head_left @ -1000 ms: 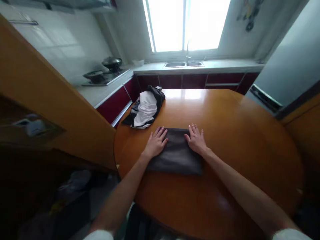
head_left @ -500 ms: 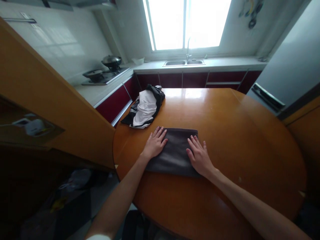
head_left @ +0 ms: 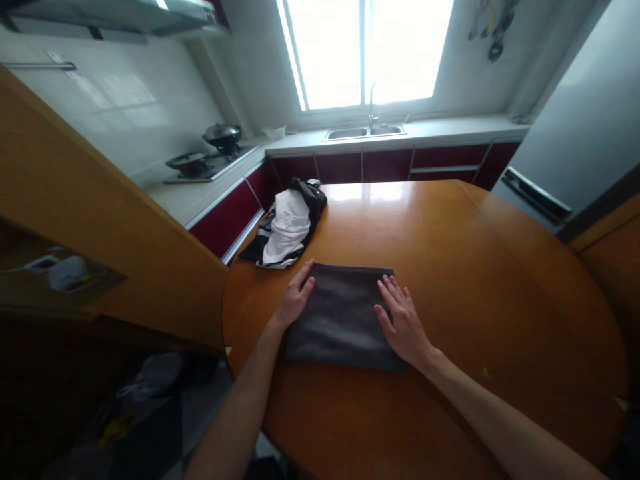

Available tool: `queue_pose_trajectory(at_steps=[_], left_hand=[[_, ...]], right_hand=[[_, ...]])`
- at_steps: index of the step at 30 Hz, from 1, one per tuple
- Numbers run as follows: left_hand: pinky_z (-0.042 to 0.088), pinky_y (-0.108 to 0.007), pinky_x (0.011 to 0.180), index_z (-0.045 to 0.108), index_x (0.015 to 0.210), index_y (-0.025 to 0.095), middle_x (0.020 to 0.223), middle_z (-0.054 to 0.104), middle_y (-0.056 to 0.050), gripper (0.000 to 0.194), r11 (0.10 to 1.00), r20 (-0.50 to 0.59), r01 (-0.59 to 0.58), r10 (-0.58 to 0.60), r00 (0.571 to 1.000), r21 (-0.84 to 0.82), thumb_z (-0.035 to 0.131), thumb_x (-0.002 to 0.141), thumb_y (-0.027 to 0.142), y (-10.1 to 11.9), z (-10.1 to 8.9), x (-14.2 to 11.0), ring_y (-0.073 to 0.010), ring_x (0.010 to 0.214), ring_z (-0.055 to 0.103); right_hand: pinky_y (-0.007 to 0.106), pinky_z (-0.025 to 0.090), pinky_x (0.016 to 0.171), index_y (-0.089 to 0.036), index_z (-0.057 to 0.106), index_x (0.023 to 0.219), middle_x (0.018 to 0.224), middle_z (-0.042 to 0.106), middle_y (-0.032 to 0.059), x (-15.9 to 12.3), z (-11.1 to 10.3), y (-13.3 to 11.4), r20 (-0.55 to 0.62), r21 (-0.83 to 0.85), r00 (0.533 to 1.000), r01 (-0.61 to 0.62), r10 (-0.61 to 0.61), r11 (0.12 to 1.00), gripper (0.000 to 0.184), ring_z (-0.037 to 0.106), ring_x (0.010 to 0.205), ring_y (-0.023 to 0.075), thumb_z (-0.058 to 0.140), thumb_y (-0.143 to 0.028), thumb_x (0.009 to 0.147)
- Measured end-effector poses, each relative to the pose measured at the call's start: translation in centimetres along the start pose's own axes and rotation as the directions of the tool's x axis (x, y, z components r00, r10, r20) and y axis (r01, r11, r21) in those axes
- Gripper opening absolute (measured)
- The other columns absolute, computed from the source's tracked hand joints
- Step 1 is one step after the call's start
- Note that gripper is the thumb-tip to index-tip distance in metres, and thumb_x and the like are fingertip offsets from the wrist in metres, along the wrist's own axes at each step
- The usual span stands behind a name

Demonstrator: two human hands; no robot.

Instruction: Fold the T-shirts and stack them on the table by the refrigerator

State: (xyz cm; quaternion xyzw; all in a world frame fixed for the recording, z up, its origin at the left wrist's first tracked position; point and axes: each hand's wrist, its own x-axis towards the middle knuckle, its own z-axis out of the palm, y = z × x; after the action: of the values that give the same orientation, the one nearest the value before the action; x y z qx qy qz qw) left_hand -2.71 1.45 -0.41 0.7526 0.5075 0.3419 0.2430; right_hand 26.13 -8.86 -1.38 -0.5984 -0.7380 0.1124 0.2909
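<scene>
A dark grey cloth [head_left: 345, 317], folded into a flat rectangle, lies on the wooden table [head_left: 480, 267] in front of me. At its left edge is my left hand [head_left: 295, 297], turned partly on its side with the fingers stretched toward the cloth's far left corner. My right hand [head_left: 403, 323] rests along the right edge, fingers extended and thumb apart, palm side down on the fabric. Neither hand grips anything. Beyond my left hand, a crumpled black and white garment [head_left: 287, 223] lies on the table's far left part.
A brown wooden partition [head_left: 125, 200] stands close on the left. Past the table run a counter with a sink [head_left: 350, 133] and a stove [head_left: 213, 167] with pans. A refrigerator [head_left: 565, 127] is at the right.
My left hand has slid left off the cloth's top to its left edge and turned onto its side. My right hand stays at the right edge. The view has tilted slightly upward.
</scene>
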Motion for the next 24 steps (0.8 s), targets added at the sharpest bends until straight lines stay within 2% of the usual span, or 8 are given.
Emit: queue_pose_trajectory(at_steps=[2,5,8,10,13,16,20,24], left_hand=[[0.028,-0.040,0.123,0.044,0.152,0.016,0.158,0.043,-0.011,0.060,0.996,-0.106,0.058,-0.065,0.992,-0.070,0.043,0.100,0.046,-1.1,-0.7,0.2,-0.0229,0.148,0.038],[0.035,-0.042,0.120,0.058,0.140,0.012,0.147,0.056,-0.015,0.059,0.991,-0.153,0.129,-0.135,0.979,-0.047,0.054,0.093,0.047,-2.5,-1.2,0.4,-0.0271,0.139,0.050],[0.050,-0.042,0.105,0.065,0.130,0.009,0.130,0.067,-0.018,0.058,0.979,-0.257,0.197,-0.205,0.944,-0.058,0.054,0.091,0.049,-2.9,-1.4,0.5,-0.0286,0.118,0.066],[0.056,-0.039,0.091,0.069,0.122,0.008,0.116,0.073,-0.017,0.058,0.967,-0.283,0.247,-0.256,0.924,-0.066,0.053,0.090,0.055,-2.5,-1.5,0.3,-0.0279,0.102,0.071],[0.056,-0.035,0.079,0.075,0.105,0.011,0.098,0.077,-0.014,0.058,0.950,-0.174,0.310,-0.310,0.935,-0.023,0.058,0.085,0.063,-1.5,-1.8,0.0,-0.0274,0.087,0.073],[0.055,-0.034,0.075,0.077,0.100,0.014,0.096,0.078,-0.013,0.056,0.928,-0.075,0.369,-0.366,0.928,0.040,0.065,0.079,0.064,-0.3,-2.2,-0.5,-0.0283,0.085,0.073],[0.054,-0.033,0.080,0.077,0.101,0.014,0.103,0.078,-0.014,0.052,0.901,0.001,0.433,-0.433,0.901,0.038,0.068,0.077,0.059,1.1,-3.1,-2.0,-0.0296,0.094,0.073],[0.054,-0.034,0.081,0.078,0.094,0.014,0.101,0.078,-0.015,0.049,0.861,0.054,0.505,-0.507,0.860,0.059,0.068,0.074,0.057,1.8,-4.0,-3.8,-0.0315,0.096,0.074]], right_hand=[[0.054,0.013,0.125,-0.021,0.029,0.160,0.166,0.024,0.0087,0.6,0.3,0.6,0.024,-0.010,1.000,0.002,-0.002,1.000,0.061,0.015,0.155,0.0237,0.034,-0.045,0.104],[0.057,0.014,0.124,-0.021,0.035,0.158,0.165,0.029,0.0103,0.9,1.1,1.4,0.080,-0.023,0.997,-0.002,0.003,1.000,0.060,0.019,0.154,0.0262,0.039,-0.044,0.102],[0.054,0.022,0.123,-0.018,0.044,0.153,0.163,0.033,0.0124,1.0,1.4,1.9,-0.022,0.021,0.999,-0.032,0.032,0.999,0.055,0.025,0.153,0.0262,0.038,-0.040,0.102],[0.050,0.029,0.121,-0.016,0.051,0.147,0.158,0.042,0.0147,1.1,1.0,2.3,-0.118,0.070,0.992,-0.043,0.051,0.997,0.052,0.034,0.148,0.0268,0.041,-0.036,0.100],[0.043,0.043,0.109,-0.015,0.060,0.135,0.140,0.059,0.0160,1.2,-0.2,2.7,-0.181,0.130,0.975,-0.104,0.127,0.986,0.045,0.055,0.129,0.0272,0.045,-0.033,0.096],[0.037,0.051,0.091,-0.018,0.065,0.123,0.118,0.070,0.0120,1.2,-1.5,2.7,-0.117,0.133,0.956,-0.253,0.269,0.958,0.037,0.067,0.103,0.0248,0.046,-0.032,0.095],[0.031,0.046,0.072,-0.022,0.070,0.097,0.092,0.075,0.0069,1.0,-2.6,2.1,0.076,0.048,0.895,-0.444,0.440,0.895,0.024,0.070,0.084,0.0221,0.050,-0.035,0.095],[0.030,0.043,0.065,-0.022,0.070,0.089,0.087,0.076,0.0082,0.9,-3.1,1.5,0.192,-0.045,0.846,-0.498,0.497,0.866,0.029,0.071,0.080,0.0229,0.052,-0.044,0.097]])
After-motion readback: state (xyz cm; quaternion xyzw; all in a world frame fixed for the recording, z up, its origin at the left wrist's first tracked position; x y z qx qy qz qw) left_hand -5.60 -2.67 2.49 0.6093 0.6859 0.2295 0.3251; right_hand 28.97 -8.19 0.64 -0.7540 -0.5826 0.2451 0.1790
